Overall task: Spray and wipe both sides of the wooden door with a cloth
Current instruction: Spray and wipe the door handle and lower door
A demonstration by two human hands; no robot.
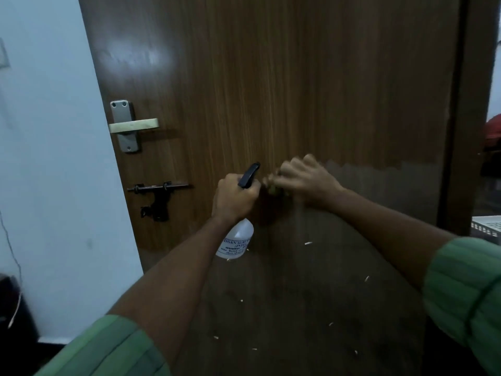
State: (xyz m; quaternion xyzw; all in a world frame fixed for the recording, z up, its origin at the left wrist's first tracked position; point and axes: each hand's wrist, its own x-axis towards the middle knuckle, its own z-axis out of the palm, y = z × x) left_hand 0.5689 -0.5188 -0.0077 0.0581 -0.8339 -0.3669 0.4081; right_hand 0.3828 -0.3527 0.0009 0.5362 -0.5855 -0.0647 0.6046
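Presently, the spray bottle (236, 241) is gripped around its neck by the left hand (233, 198), fingers closed, black trigger head (249, 176) aimed at the wooden door (271, 90), which fills the view directly ahead. The right hand (303, 177) is seen just beside the nozzle, motion-blurred, fingers curled; something small and dull appears to be bunched in it, possibly the cloth, but this cannot be confirmed. A duller band is noted across the lower right of the door face; whether it is wet, wiped or worn cannot be told. Progress is judged early to middle: this face is being worked, and the far face is presumably left. Pale specks are scattered low on the panel. The door's other side is hidden; both sleeves are cut off by the frame.
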